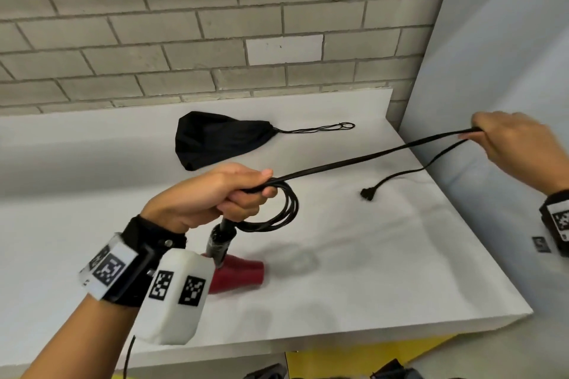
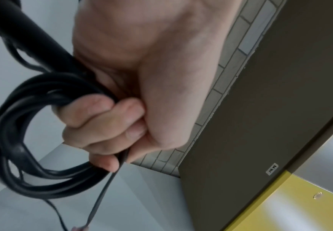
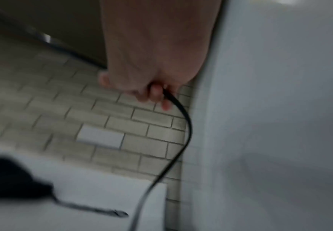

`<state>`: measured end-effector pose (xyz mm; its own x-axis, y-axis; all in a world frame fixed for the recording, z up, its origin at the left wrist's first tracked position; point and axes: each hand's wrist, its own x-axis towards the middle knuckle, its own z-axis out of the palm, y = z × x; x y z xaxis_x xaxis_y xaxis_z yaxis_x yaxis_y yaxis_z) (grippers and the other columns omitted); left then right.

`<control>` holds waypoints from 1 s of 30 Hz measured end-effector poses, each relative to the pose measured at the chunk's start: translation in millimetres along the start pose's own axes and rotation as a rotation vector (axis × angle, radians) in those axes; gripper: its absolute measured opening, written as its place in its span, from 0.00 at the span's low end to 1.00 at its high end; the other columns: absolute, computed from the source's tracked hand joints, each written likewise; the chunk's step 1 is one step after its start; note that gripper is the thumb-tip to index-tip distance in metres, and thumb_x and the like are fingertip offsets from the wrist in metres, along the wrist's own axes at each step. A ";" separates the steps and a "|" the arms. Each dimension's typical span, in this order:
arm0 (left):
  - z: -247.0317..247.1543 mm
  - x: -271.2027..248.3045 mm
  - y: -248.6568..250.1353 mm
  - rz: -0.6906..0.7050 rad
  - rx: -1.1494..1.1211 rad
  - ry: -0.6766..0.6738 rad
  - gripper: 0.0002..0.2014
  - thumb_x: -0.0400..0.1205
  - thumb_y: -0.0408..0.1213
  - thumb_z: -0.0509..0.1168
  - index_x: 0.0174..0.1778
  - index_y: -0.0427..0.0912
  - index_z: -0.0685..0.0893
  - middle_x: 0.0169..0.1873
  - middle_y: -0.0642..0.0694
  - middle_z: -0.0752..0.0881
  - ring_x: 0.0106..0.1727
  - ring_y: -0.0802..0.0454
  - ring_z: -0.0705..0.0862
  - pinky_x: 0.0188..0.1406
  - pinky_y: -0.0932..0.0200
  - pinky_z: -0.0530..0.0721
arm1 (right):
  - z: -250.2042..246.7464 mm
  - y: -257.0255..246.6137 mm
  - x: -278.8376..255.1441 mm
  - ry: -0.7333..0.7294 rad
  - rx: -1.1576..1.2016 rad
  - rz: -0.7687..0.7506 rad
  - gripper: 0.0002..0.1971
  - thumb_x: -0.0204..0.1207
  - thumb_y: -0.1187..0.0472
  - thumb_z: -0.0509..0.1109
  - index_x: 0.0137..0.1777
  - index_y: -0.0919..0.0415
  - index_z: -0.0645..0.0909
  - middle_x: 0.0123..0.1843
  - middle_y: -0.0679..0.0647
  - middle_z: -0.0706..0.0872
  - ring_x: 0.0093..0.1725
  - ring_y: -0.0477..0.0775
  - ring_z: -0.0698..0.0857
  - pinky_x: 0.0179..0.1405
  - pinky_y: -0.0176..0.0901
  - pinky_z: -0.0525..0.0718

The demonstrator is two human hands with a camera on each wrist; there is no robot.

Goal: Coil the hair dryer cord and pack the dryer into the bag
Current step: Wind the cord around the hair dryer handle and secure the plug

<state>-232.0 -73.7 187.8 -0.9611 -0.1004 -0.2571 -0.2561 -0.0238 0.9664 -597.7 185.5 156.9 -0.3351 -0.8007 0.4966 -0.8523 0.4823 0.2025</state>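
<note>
A red hair dryer (image 1: 238,275) with a black handle (image 1: 220,240) hangs under my left hand (image 1: 228,191) above the white table (image 1: 369,271). That hand grips several black cord loops (image 1: 283,212) together with the handle top; the coil (image 2: 13,140) fills the left wrist view beside my curled fingers (image 2: 102,125). A taut cord stretch (image 1: 369,155) runs up right to my right hand (image 1: 505,141), which pinches it; the right wrist view shows the cord (image 3: 183,123) leaving my fingers (image 3: 155,93). The plug (image 1: 367,194) lies on the table. The black drawstring bag (image 1: 215,138) lies flat farther back.
A grey brick wall (image 1: 215,24) backs the table, and a pale panel (image 1: 492,55) closes off the right side close to my right hand. The bag's drawstring (image 1: 323,128) trails right. Yellow floor and dark items (image 1: 385,369) show below the table's front edge.
</note>
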 end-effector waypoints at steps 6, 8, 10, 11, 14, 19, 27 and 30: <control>3.1 9.4 4.7 0.038 -0.089 -0.023 0.15 0.83 0.46 0.55 0.35 0.41 0.75 0.18 0.57 0.60 0.18 0.62 0.54 0.16 0.68 0.53 | -1.3 -27.0 -8.2 -0.927 -0.108 0.130 0.47 0.75 0.48 0.70 0.82 0.62 0.43 0.84 0.59 0.50 0.83 0.66 0.45 0.82 0.53 0.48; 5.9 13.0 5.6 0.047 -0.104 -0.035 0.15 0.84 0.45 0.54 0.36 0.41 0.75 0.17 0.58 0.61 0.18 0.62 0.54 0.16 0.69 0.54 | -30.6 -64.8 -4.1 -0.880 0.409 0.034 0.57 0.65 0.39 0.76 0.82 0.43 0.36 0.81 0.39 0.41 0.83 0.51 0.33 0.81 0.46 0.40; 11.1 17.9 6.7 0.065 -0.112 -0.059 0.15 0.85 0.45 0.52 0.37 0.41 0.75 0.17 0.58 0.62 0.18 0.61 0.54 0.17 0.68 0.54 | -57.1 -107.5 -1.0 -0.784 0.800 -0.040 0.51 0.60 0.33 0.74 0.78 0.29 0.45 0.81 0.28 0.49 0.83 0.41 0.42 0.82 0.44 0.47; 12.6 19.7 7.6 0.079 -0.128 -0.067 0.15 0.85 0.45 0.52 0.37 0.41 0.75 0.17 0.58 0.62 0.18 0.61 0.54 0.17 0.67 0.54 | -60.8 -121.1 -2.5 -0.768 0.915 -0.098 0.43 0.64 0.34 0.70 0.76 0.29 0.52 0.79 0.29 0.64 0.82 0.38 0.56 0.81 0.42 0.56; 6.4 17.3 12.4 0.121 -0.221 -0.054 0.15 0.85 0.45 0.52 0.37 0.41 0.75 0.18 0.57 0.60 0.17 0.62 0.55 0.17 0.66 0.55 | -47.3 -131.9 -20.3 -0.622 1.085 -0.179 0.19 0.76 0.37 0.58 0.64 0.40 0.74 0.42 0.46 0.88 0.46 0.45 0.86 0.58 0.45 0.80; -9.5 6.5 9.5 0.129 -0.198 -0.008 0.15 0.84 0.45 0.53 0.37 0.41 0.76 0.18 0.57 0.60 0.17 0.62 0.56 0.17 0.66 0.55 | -30.4 -99.9 -50.0 -0.305 1.330 0.110 0.22 0.71 0.29 0.60 0.46 0.44 0.84 0.27 0.49 0.76 0.27 0.47 0.70 0.30 0.27 0.72; -7.1 13.7 -1.9 0.163 -0.211 0.011 0.15 0.85 0.42 0.52 0.51 0.35 0.79 0.23 0.53 0.66 0.22 0.59 0.64 0.24 0.66 0.69 | -40.8 -155.5 -56.6 0.005 0.131 -0.118 0.08 0.78 0.55 0.64 0.41 0.54 0.83 0.29 0.49 0.83 0.25 0.58 0.83 0.14 0.45 0.72; -3.0 16.9 -3.8 0.173 -0.223 0.012 0.15 0.85 0.40 0.52 0.54 0.35 0.79 0.24 0.53 0.67 0.23 0.58 0.64 0.26 0.66 0.71 | -40.8 -183.2 -60.0 0.018 0.124 -0.285 0.05 0.74 0.59 0.70 0.36 0.54 0.81 0.26 0.49 0.78 0.21 0.54 0.78 0.14 0.42 0.69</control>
<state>-246.9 -78.3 179.8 -0.9870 -0.1340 -0.0891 -0.0575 -0.2236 0.9730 -405.0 159.7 124.5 -0.0695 -0.8905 0.4496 -0.9536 0.1916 0.2322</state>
